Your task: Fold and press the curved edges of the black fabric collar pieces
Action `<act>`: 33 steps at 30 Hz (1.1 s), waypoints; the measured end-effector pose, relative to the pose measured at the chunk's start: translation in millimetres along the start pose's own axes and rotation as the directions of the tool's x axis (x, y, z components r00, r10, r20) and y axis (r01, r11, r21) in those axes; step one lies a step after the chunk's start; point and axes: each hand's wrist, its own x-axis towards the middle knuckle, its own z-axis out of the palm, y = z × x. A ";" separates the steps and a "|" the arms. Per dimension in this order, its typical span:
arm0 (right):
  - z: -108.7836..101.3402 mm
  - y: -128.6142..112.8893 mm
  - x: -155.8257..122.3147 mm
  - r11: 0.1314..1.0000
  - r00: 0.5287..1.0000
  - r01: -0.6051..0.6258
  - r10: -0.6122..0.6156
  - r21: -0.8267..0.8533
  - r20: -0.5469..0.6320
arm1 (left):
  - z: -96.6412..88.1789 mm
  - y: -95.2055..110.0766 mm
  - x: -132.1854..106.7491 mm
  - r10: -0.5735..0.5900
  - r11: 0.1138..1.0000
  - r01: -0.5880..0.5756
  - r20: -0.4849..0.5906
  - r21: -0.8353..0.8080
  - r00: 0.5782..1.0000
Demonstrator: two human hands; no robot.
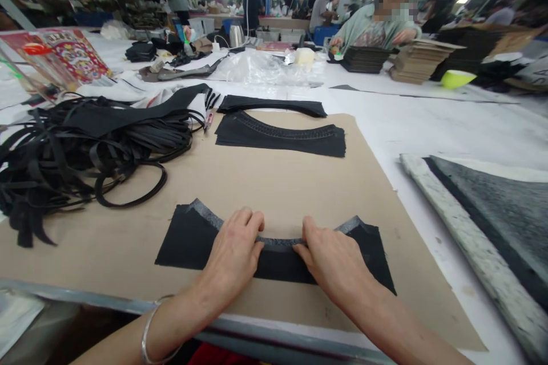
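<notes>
In front of me a black fabric panel (pixel 278 265) lies flat on brown paper, its curved far edge lined with a grey strip. My left hand (pixel 240 239) pinches that edge left of the middle, thumb and fingers pressed together on it. Right of the middle, my right hand (pixel 327 245) grips the same edge in the same way. A short stretch of the grey strip shows between the two hands. Farther back lie a stack of black panels (pixel 278 145) with a stitched curved band, and another black stack (pixel 272 104) behind it.
A heap of black straps (pixel 85 148) covers the left side of the brown paper (pixel 257 182). A thick board with grey felt (pixel 500 205) lies at the right. Clear plastic (pixel 252 68) sits farther back. Across the table a person (pixel 363 28) works beside stacked pieces (pixel 422 60).
</notes>
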 end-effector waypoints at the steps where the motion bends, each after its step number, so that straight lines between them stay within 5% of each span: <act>1: 0.3 0.5 -0.7 1.000 1.000 -0.011 0.011 -0.001 -0.003 | 1.6 1.4 -2.2 0.065 0.997 -0.064 -0.026 0.034 0.998; 3: 2.2 1.2 -2.1 1.000 1.000 -0.007 0.007 -0.005 -0.009 | 5.3 3.5 -6.2 0.227 0.971 -0.225 -0.022 0.083 0.974; 6: 6.2 2.0 -4.4 1.000 0.998 0.025 -0.025 -0.009 -0.051 | 11.8 4.5 -9.8 0.456 0.880 -0.465 0.098 0.101 0.884; 10: 4.5 15.8 -5.2 0.997 0.993 0.049 -0.043 0.053 -0.106 | 20.3 3.5 -11.5 0.539 0.802 -0.572 0.205 0.173 0.817; 19: -10.1 89.5 0.5 0.947 0.998 0.034 -0.047 0.318 0.032 | 38.7 3.6 -21.2 0.525 0.765 -0.546 0.160 0.342 0.836; 33: 2.2 85.9 9.0 0.971 0.999 0.039 -0.038 0.236 -0.010 | 43.7 8.1 -25.7 0.497 0.770 -0.525 0.176 0.362 0.850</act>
